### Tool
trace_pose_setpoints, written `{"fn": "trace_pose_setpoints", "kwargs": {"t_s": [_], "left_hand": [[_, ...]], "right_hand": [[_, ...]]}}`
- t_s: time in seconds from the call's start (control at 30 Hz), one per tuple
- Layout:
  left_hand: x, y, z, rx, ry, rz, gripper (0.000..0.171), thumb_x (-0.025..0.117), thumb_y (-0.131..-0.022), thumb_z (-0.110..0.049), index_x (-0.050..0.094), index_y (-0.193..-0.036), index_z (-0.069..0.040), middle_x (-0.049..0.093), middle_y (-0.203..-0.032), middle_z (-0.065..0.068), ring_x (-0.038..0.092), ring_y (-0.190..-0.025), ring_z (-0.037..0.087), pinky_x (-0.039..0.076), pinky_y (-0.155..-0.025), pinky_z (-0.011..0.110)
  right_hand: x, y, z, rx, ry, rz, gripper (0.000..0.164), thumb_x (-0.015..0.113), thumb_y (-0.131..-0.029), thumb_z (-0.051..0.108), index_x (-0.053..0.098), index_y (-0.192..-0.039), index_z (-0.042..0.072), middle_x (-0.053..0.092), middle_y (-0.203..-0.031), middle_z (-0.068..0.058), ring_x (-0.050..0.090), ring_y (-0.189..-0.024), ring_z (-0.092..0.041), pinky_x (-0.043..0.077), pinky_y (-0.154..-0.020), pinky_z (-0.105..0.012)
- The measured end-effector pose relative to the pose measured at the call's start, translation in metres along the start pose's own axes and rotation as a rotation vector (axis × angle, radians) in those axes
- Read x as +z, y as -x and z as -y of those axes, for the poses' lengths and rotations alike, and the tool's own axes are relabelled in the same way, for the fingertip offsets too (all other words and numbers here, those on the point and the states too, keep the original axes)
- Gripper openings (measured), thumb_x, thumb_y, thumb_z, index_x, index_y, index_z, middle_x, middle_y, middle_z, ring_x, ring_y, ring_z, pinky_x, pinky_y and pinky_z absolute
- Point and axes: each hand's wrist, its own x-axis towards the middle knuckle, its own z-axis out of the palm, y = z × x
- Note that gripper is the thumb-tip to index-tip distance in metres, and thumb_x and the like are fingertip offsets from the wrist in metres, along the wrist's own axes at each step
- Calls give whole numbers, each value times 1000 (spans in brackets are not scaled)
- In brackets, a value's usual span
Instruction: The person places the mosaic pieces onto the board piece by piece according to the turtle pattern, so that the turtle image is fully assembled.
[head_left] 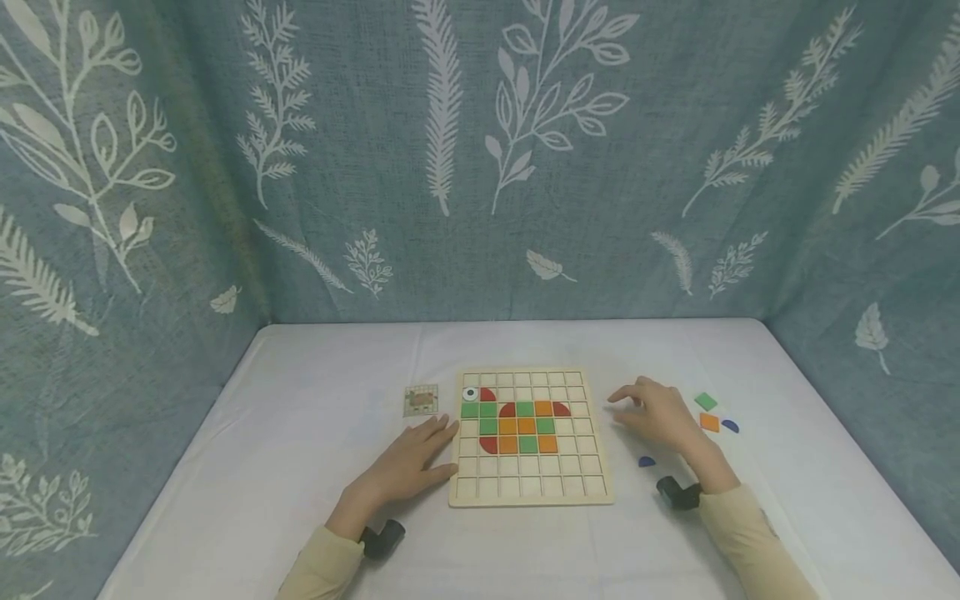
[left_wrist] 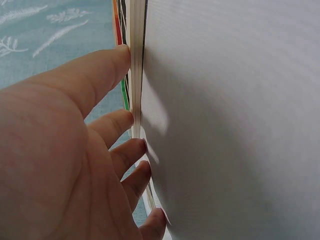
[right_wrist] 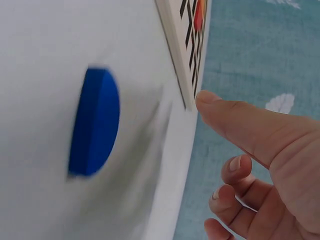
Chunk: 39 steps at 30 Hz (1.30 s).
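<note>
A light wooden grid board [head_left: 530,487] lies on the white table, with red, green and orange tiles and a round eye piece [head_left: 470,394] set in its cells. At the board's left edge, my left hand [head_left: 408,461] rests its thumb and fingertips, fingers spread. My right hand [head_left: 660,417] hovers just right of the board, fingers loosely bent, and nothing shows between thumb and fingers. Below it lies a blue half-round tile [right_wrist: 95,122], flat on the cloth. Farther right are a green tile [head_left: 706,402], an orange tile [head_left: 709,422] and another blue half-round tile [head_left: 731,426].
A small square pattern card [head_left: 421,400] lies left of the board, near the left fingertips. White cloth [head_left: 315,400] covers the table. Blue-green curtains [head_left: 480,275] with white leaf prints stand behind and at both sides.
</note>
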Motion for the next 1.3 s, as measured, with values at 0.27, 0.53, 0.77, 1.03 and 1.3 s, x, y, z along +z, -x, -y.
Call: {"fn": "trace_pose_setpoints", "kwargs": {"t_s": [0.27, 0.53, 0.77, 1.03, 1.3], "left_hand": [[-1, 0, -1, 17, 15, -3, 62, 56, -90, -38, 38, -142, -8, 32, -148, 15, 25, -138, 34, 17, -115, 52], [-1, 0, -1, 24, 14, -5, 62, 55, -91, -38, 38, -141, -7, 32, -148, 16, 26, -138, 35, 17, -115, 53], [0, -1, 1, 24, 8, -6, 62, 55, -91, -38, 37, -142, -8, 31, -149, 15, 25, -138, 34, 17, -115, 51], [1, 0, 0, 2, 12, -14, 62, 57, -90, -39, 39, -141, -9, 32, -149, 13, 26, -138, 32, 18, -115, 50], [3, 0, 1, 8, 11, -12, 62, 56, -90, -39, 39, -141, -9, 32, -149, 14, 26, -138, 33, 17, -115, 51]], "right_hand": [[-9, 9, -17, 29, -4, 0, 24, 72, -80, 18, 69, -103, 12, 53, -80, -1, 44, -68, -14, 36, -61, -27], [-18, 19, -31, 47, 27, -18, 25, 72, -79, 17, 69, -103, 10, 52, -78, -2, 41, -63, -14, 35, -54, -24], [-26, 29, -44, 70, 46, -27, 24, 72, -79, 17, 69, -103, 10, 55, -80, -3, 45, -66, -15, 37, -55, -26], [-37, 40, -61, 83, 42, -42, 25, 72, -79, 15, 68, -103, 8, 47, -72, -2, 40, -62, -14, 34, -50, -25], [-42, 51, -76, 89, 82, -73, 25, 73, -78, 14, 69, -101, 7, 53, -74, -4, 43, -61, -14, 36, -52, -25]]}}
